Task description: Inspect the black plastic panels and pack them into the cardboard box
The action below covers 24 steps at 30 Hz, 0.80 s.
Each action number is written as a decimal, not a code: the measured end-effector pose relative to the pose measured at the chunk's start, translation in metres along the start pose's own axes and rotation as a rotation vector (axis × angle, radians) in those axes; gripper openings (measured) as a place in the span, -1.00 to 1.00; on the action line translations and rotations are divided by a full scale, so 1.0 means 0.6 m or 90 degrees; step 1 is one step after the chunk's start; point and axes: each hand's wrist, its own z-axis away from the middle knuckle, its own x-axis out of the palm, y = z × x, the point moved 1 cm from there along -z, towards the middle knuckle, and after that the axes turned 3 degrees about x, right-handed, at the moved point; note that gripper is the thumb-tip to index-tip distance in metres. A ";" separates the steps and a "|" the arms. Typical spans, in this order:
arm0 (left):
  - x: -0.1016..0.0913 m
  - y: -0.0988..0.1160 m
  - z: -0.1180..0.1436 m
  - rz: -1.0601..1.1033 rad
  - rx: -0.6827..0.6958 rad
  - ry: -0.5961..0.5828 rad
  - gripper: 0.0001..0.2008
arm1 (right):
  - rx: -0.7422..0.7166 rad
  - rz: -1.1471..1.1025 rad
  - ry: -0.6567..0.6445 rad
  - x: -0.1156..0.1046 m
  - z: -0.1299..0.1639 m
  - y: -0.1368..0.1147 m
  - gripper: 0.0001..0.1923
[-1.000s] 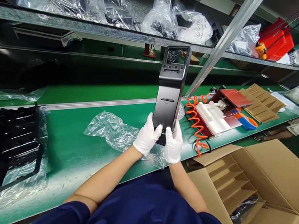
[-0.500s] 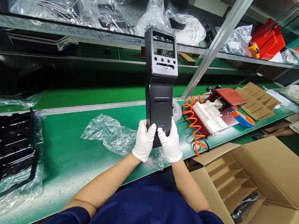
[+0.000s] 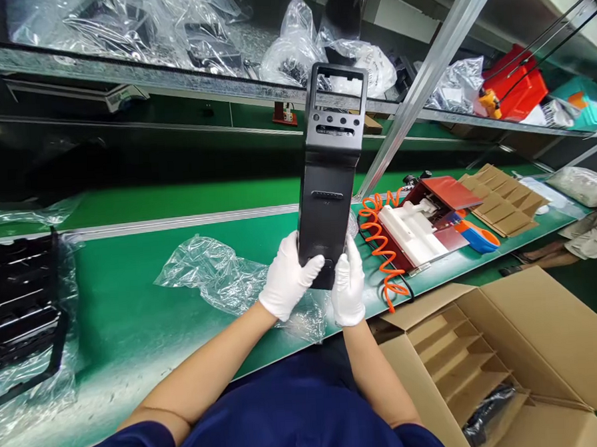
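I hold a long black plastic housing (image 3: 329, 182) upright over the green bench, its top end with a rectangular window and a row of small holes. My left hand (image 3: 287, 279), in a white glove, grips its lower left edge. My right hand (image 3: 348, 284), also gloved, grips the lower right edge, thumb on the front face. An empty clear plastic bag (image 3: 216, 274) lies on the green mat (image 3: 133, 312) just left of my hands.
A black moulded tray (image 3: 20, 311) in plastic wrap sits at far left. An orange coiled hose (image 3: 377, 239), a white-and-red fixture (image 3: 419, 227) and cardboard dividers (image 3: 502, 199) lie to the right. An open cardboard box (image 3: 491, 367) with dividers stands at lower right. The shelf above holds bagged parts (image 3: 299, 46).
The housing rose and swung upright, then tilted slightly to the right again. Both hands kept their grip on its lower end. The view shifted a little to the right.
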 end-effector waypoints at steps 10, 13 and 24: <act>0.015 0.007 -0.007 -0.084 -0.040 -0.029 -0.25 | -0.067 0.168 0.084 0.003 -0.001 -0.018 -0.41; 0.018 0.003 -0.009 -0.084 -0.028 -0.016 -0.33 | -0.013 0.133 0.052 0.000 -0.010 -0.029 -0.38; 0.014 -0.024 -0.016 -0.022 -0.014 -0.094 -0.52 | 0.142 -0.034 0.022 0.010 -0.015 0.014 -0.41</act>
